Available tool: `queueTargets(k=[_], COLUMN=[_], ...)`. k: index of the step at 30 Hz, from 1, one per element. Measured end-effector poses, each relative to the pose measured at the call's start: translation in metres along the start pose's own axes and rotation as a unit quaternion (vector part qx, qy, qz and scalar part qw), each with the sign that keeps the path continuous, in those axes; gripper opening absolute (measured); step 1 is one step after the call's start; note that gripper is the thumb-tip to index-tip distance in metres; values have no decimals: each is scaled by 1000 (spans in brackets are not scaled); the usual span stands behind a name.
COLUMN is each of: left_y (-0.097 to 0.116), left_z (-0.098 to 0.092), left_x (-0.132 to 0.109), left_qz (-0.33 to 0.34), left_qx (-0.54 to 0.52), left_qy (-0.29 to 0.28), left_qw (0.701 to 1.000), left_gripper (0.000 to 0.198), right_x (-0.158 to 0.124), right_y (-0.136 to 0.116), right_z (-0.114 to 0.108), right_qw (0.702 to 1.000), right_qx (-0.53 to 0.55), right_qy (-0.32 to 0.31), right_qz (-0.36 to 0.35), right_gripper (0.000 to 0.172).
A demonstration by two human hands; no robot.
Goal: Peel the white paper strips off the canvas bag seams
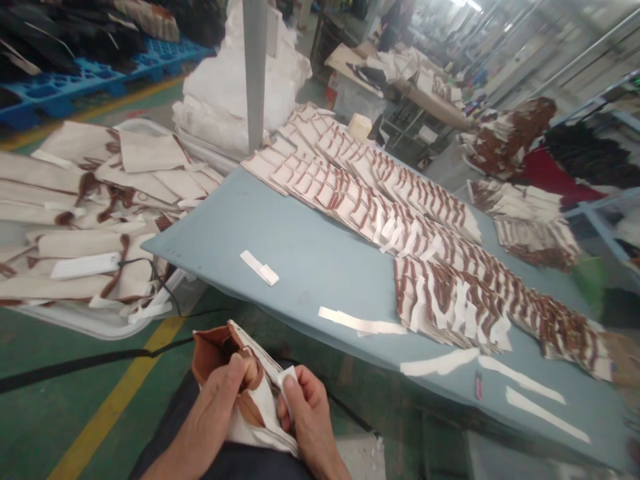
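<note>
A cream cloth pouch (263,430) with a brown lining rests on my lap, its mouth turned up and open. My left hand (220,400) is closed on the pouch's brown-lined edge, thumb on top. Between the thumb and fingers of my right hand (307,407) is a small white strip (287,377), pinched at the pouch's right side. Whether the strip is joined to the pouch, I cannot tell. My fingertips inside the pouch are partly hidden.
A blue-green table (300,267) bears long rows of cream-and-brown cloth pieces (350,200), loose white strips (360,323) and a small pink tool (479,385). Left stands a white bin (85,328) full of similar pouches. A grey post (254,73) rises behind the table's left end.
</note>
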State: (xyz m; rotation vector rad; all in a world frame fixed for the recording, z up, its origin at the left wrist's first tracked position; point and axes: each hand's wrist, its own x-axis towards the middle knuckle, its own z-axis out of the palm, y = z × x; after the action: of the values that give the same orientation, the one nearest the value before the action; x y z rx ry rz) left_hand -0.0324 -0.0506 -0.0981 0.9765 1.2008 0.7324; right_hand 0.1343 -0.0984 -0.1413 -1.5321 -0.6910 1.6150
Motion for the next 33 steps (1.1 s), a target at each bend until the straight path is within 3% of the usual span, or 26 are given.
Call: queueTargets(k=[5,9,13,16,20,28,33], left_y=[5,15,28,40,56,56,60], left_z=[-31,-41,-37,-31,-25,-19,-10], left_x=[-29,-27,-11,0,5,-3,-6], left_qz=[-9,15,53,86,113,112,91], left_qx=[103,168,156,145,142,196,187], left_qy=[-63,-81,-72,-42,-44,-6,31], left_qw=[993,982,984,985,982,974,978], left_gripper=[42,40,38,33,33,37,43], right_x=[-3,-1,-9,-18,-23,-18,-20], right_y=[8,-4,-46,-86,-120,-127,-129], right_z=[-2,-4,-3,3,16,18,16], right_qw=[1000,1000,991,968,952,950,953], right_qx=[-2,-14,-90,-178,-236,-250,-238], right_qy=[7,25,58,48,12,59,54], right_qz=[10,-3,-83,-170,-193,-178,-179], right_gripper=[71,70,61,49,31,26,24])
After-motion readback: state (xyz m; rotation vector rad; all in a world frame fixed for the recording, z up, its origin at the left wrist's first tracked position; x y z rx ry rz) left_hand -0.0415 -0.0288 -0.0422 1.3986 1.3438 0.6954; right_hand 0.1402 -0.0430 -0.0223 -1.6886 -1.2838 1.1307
